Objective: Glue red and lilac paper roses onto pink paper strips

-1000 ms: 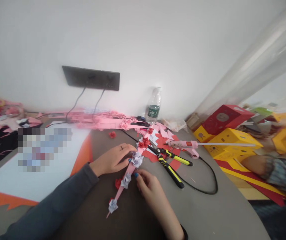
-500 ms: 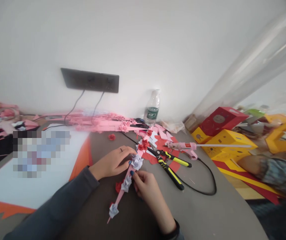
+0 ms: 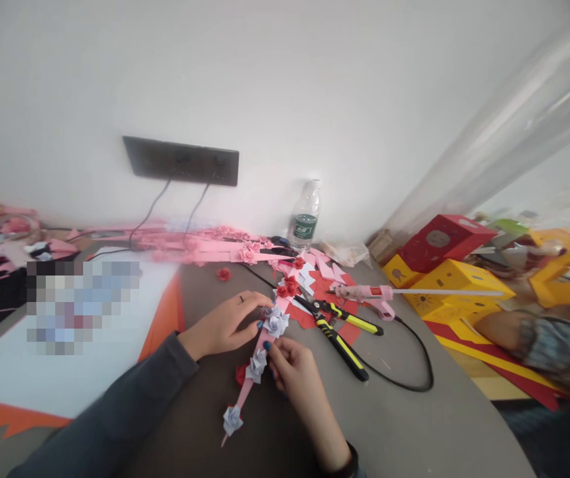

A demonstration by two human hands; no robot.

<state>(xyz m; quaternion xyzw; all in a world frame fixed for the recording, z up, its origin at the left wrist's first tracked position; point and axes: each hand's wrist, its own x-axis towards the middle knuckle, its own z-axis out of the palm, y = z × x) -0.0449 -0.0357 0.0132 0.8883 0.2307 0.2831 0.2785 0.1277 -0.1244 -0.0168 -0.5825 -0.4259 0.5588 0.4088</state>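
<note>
A long pink paper strip (image 3: pixel 247 392) runs slanting in front of me, with pale lilac paper flowers (image 3: pixel 275 322) along it and red paper flowers (image 3: pixel 287 287) near its far end. Another red flower (image 3: pixel 240 374) peeks out at its left side. The thumb and fingers of my left hand (image 3: pixel 227 324) grip the strip's upper part beside the largest pale flower. Lower down, my right hand (image 3: pixel 295 372) pinches the strip's right edge between thumb and fingers; some of its fingers are hidden beneath.
Yellow-and-black pliers (image 3: pixel 342 348) lie open to the right, beside a pink glue gun (image 3: pixel 364 292) with a black cord. A water bottle (image 3: pixel 305 216) stands by the wall. White paper (image 3: pixel 130 332) lies left. At right, another person's sleeve (image 3: pixel 558 352) is near yellow boxes (image 3: pixel 456 285).
The strip's lower end has swung slightly to the right, my right hand shifting a little with it. My left hand keeps its hold almost unmoved.
</note>
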